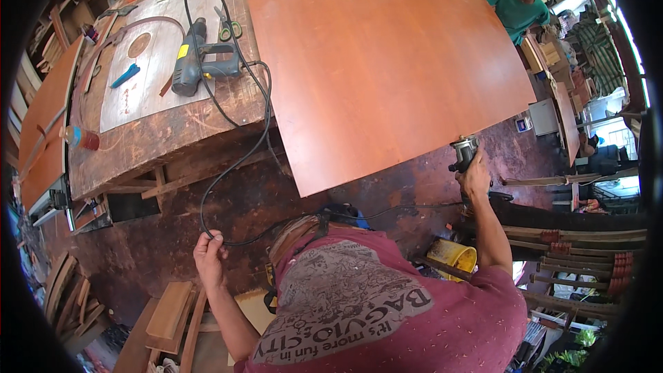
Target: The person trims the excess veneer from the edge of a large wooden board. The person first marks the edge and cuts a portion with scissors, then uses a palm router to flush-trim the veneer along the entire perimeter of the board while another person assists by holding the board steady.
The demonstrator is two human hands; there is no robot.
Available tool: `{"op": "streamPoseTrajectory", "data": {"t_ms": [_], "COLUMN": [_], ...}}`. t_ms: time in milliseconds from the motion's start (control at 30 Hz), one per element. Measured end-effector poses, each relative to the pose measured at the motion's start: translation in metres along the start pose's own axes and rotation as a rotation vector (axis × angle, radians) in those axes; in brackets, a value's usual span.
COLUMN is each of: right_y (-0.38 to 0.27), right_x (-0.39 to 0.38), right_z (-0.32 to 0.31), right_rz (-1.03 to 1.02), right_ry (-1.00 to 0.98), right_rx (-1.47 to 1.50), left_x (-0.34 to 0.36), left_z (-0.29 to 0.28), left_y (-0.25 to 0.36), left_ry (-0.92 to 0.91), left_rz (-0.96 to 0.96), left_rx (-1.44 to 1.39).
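Note:
My left hand (210,252) is closed on a black power cord (235,171) below the bench's front edge. My right hand (474,176) grips a small silver-and-black trimmer router (463,152) at the front right edge of a large reddish-brown laminate panel (394,69). The panel lies on a worn wooden workbench (124,166) and juts past its front edge. Left of the panel, a grey power tool (197,62) rests on a pale board, with cords draped across it, near green-handled scissors (229,30) and a blue-handled tool (124,76).
A co-worker (514,14) in a green top stands beyond the panel at upper right. A bottle (84,139) stands on the bench's left side. Wood offcuts (169,307) lie at lower left. A yellow bucket (456,260) and several long clamps (573,262) are at my right.

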State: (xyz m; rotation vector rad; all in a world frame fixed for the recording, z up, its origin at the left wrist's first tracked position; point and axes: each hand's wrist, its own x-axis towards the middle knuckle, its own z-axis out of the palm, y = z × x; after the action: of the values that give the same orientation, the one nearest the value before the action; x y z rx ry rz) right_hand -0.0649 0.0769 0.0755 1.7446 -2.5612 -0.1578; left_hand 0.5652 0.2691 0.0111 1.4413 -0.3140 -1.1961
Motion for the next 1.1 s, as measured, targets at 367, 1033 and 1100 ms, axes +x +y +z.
{"op": "streamPoseTrajectory", "data": {"t_ms": [367,1033,1100], "right_y": [-0.039,-0.079,-0.083], "right_x": [-0.022,-0.040,-0.040], "right_z": [0.000,-0.004,-0.004], "right_rz": [0.051,0.076,0.113], "right_ry": [-0.029,-0.036,-0.088], "right_rx": [-0.020,0.023,0.034], "left_x": [0.009,0.061,0.070], "left_z": [-0.023,-0.014,-0.004], "left_y": [0.007,0.056,0.063], "left_ry": [0.010,-0.152,-0.202], "left_rz": [-0.036,0.032,0.049], "left_rx": [-0.013,0.227,0.243]}}
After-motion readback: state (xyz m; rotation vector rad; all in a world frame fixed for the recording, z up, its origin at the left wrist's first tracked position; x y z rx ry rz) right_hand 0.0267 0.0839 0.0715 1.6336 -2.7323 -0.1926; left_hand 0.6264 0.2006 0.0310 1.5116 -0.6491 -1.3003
